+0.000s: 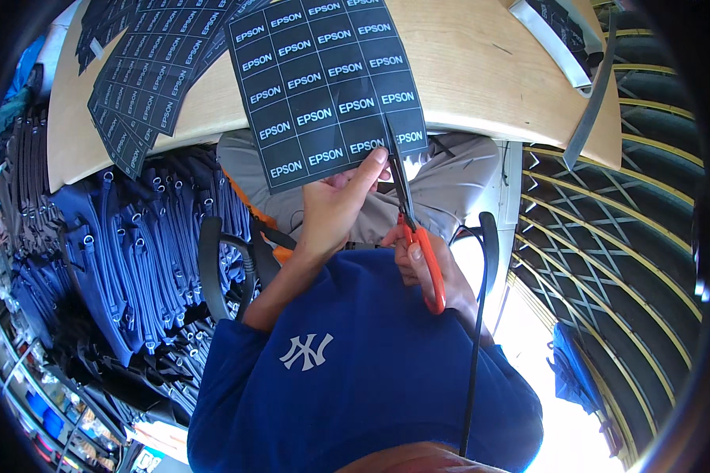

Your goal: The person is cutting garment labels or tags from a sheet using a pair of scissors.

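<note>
Pinched at its near edge by my left hand is a black sheet printed with a white grid of repeated lettering. My right hand grips orange-handled scissors. Their dark blades reach up to the sheet, along the grid line beside the right-hand column, just right of my left thumb. How far the cut runs is hard to make out. The sheet is held over my lap and the near edge of the wooden table. More printed black sheets lie overlapping on the table at the left.
A white open box with dark pieces sits at the table's far right, near a long dark strip. Many blue straps with metal rings hang at the left. A chair armrest and a folding metal gate flank me.
</note>
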Motion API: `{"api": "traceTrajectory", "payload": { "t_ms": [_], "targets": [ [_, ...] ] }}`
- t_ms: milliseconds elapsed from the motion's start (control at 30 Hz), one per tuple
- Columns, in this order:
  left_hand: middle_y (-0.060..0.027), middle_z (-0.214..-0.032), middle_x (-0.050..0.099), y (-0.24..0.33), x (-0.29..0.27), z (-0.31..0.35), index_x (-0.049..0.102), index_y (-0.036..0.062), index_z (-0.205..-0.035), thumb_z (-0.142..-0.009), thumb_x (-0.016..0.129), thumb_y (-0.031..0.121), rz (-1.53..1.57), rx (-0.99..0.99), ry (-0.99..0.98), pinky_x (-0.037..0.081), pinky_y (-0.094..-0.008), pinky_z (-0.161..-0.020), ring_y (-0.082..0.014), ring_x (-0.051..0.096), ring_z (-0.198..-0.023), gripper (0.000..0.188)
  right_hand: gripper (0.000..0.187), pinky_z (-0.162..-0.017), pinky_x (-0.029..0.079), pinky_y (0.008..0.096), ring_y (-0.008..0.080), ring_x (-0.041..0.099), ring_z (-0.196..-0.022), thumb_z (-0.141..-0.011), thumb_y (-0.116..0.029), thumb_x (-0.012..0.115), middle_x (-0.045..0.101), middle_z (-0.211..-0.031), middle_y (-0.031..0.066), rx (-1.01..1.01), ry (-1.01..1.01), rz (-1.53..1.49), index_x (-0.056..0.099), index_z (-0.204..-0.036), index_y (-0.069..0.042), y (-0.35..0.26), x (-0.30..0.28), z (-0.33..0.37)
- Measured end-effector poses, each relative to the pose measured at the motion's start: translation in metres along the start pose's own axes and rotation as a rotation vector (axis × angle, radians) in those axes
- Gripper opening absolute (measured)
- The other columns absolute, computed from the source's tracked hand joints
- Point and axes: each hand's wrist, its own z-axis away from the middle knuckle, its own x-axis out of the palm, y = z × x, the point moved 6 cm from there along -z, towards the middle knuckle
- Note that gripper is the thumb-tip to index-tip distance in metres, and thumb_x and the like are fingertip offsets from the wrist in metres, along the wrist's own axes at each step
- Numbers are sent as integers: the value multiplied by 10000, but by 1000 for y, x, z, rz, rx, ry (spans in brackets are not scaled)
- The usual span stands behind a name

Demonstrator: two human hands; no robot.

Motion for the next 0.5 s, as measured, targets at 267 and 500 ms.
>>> {"api": "traceTrajectory", "payload": {
  "t_ms": [267,500],
  "targets": [
    [-61,-821,635,1,3,-1,623,0,-950,-851,640,78,9,27,-15,433,-220,-582,-107,582,-685,127,349,-501,401,237,67,467,-552,-960,-322,419,463,-667,0,12,-19,-26,523,-1022,6,-3,2,-1],
    [-62,-829,637,-1,3,2,625,-1,-966,-850,643,82,22,-8,4,439,-225,-605,-105,581,-701,144,336,-503,406,235,64,465,-554,-964,-318,417,468,-651,-6,23,8,-60,524,-1013,-3,-2,4,-1]
  ]
}}
